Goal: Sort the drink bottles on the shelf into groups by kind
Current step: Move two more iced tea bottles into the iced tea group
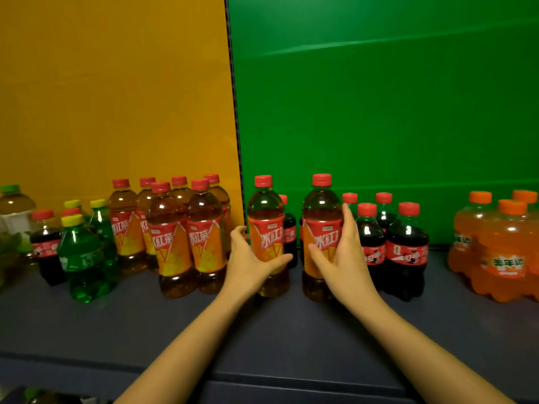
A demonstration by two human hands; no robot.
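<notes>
Dark blue shelf (pixel 291 330) below orange panel (pixel 116 83) and green panel (pixel 379 112)

My left hand (pixel 248 258) grips the first tea bottle (pixel 267 228), my right hand (pixel 344 252) grips the second tea bottle (pixel 320 223) just to its right, and both bottles are upright mid-shelf (pixel 291 330). A small cola bottle (pixel 289 228) sits behind, between the two. Left of my left hand stands the tea cluster (pixel 172 237), packed in rows. Further left come the lemon-lime bottles (pixel 83 258), with a lone cola (pixel 46 246) just beside them and a big bottle (pixel 14 205) at the far-left edge. The cola group (pixel 405 249) stands right behind my right hand. The fruit sodas (pixel 504 258) are well apart at the far right.
</notes>
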